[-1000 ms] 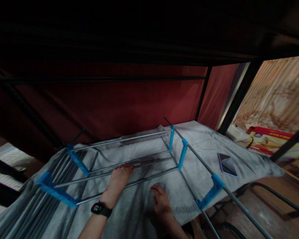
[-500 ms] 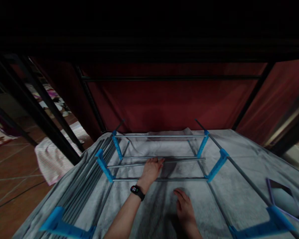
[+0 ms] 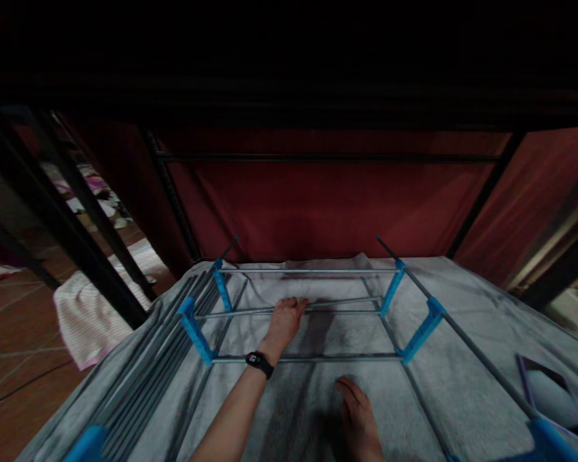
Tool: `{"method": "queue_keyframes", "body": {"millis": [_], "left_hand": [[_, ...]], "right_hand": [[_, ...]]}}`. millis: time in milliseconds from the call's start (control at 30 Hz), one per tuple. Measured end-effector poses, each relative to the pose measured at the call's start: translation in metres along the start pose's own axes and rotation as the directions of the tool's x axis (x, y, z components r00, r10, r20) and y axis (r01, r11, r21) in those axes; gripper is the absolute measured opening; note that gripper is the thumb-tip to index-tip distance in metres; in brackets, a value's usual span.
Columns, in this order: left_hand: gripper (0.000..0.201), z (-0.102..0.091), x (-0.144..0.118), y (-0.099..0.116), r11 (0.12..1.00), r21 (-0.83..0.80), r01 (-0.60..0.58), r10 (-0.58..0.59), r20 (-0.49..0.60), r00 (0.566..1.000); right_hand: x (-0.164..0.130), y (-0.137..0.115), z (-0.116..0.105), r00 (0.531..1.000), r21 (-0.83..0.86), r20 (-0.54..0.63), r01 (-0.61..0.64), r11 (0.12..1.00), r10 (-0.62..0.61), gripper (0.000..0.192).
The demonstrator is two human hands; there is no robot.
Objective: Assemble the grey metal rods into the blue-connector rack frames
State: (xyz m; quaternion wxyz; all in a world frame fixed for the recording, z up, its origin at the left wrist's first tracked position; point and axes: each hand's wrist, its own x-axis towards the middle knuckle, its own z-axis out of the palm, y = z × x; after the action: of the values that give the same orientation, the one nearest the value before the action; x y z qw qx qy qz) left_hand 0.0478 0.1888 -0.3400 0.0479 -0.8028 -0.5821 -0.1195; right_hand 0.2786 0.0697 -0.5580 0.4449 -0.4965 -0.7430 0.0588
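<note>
My left hand [image 3: 287,319], with a black fitness band [image 3: 259,363] on its wrist, is closed round a thin grey metal rod [image 3: 341,302]. The rod's left end meets the top of a blue plastic bracket [image 3: 196,333]. Its right end is free and lies near the far right blue bracket [image 3: 392,292], away from the nearer right bracket [image 3: 421,332]. My right hand [image 3: 359,410] hovers low over the grey cloth [image 3: 298,410] with nothing in it, fingers loosely extended. Brackets and rods together make a rack frame lying on the cloth.
A bundle of loose grey rods [image 3: 158,366] lies along the frame's left side. A phone or tablet [image 3: 553,394] rests at the right. Black metal posts [image 3: 96,256] and a red curtain [image 3: 327,205] enclose the bed. Striped cloth [image 3: 94,301] hangs at left.
My left hand has moved the rod away from me, and its right end has swung back toward the far right bracket. My right hand has barely moved.
</note>
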Motion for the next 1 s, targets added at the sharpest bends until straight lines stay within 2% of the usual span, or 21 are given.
{"method": "queue_keyframes", "body": {"millis": [167,300,533,733,1000], "left_hand": [[0.039,-0.002,-0.002,-0.032,0.992,0.059,0.112,-0.109,-0.052,0.993],[0.04,0.001,0.004,-0.041,0.994,0.06,0.092,-0.085,-0.108,0.991],[0.039,0.004,0.03,-0.014,0.998,0.056,0.019,-0.013,-0.105,0.994],[0.04,0.002,0.049,0.008,0.999,0.027,-0.02,0.022,-0.074,0.997],[0.04,0.006,0.055,0.011,0.999,0.019,-0.027,0.028,-0.065,0.997]], "right_hand": [[0.007,-0.017,-0.006,0.998,0.035,-0.004,-0.066,0.997,0.066,0.049],[0.012,-0.027,-0.008,0.994,0.056,-0.049,-0.095,0.994,0.098,0.056],[0.017,-0.035,-0.011,0.988,0.123,-0.071,-0.128,0.984,0.137,0.065],[0.018,-0.034,-0.008,0.99,0.097,-0.081,-0.108,0.989,0.116,0.06],[0.017,-0.028,-0.004,0.992,0.061,-0.033,-0.116,0.991,0.118,0.061]]}}
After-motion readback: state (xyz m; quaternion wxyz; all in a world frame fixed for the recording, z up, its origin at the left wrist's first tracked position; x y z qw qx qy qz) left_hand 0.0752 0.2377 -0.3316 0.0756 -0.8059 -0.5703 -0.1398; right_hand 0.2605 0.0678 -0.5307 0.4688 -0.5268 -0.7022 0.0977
